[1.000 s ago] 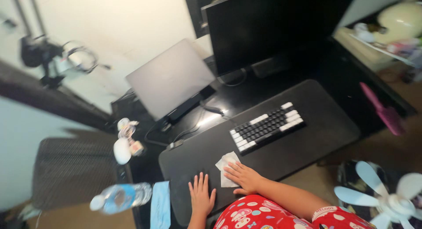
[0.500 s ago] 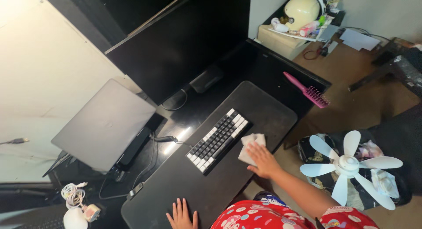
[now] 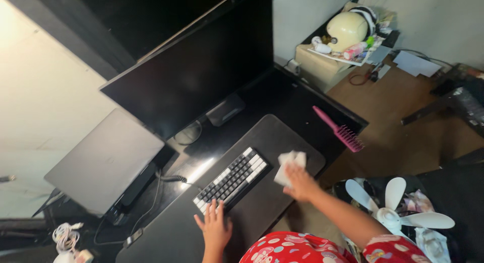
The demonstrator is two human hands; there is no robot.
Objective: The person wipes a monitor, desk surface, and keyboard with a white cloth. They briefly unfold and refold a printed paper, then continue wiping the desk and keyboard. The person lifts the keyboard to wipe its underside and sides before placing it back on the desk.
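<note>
Cloth [image 3: 289, 164], white and crumpled, lies on the black desk mat [image 3: 275, 202] near its right end, just right of the keyboard [image 3: 231, 179]. Right hand [image 3: 299, 183] presses on the cloth's near edge, fingers flat and extended, not clenched; part of the cloth is hidden beneath the palm. Left hand [image 3: 215, 226] rests open, fingers [image 3: 212, 209] spread, touching the keyboard's near left corner. Counter [image 3: 297, 99] also carries a dark monitor [image 3: 194, 74], a pink hairbrush [image 3: 338, 129] and a closed laptop [image 3: 103, 159]. Forearms are cut off at the frame's lower edge.
</note>
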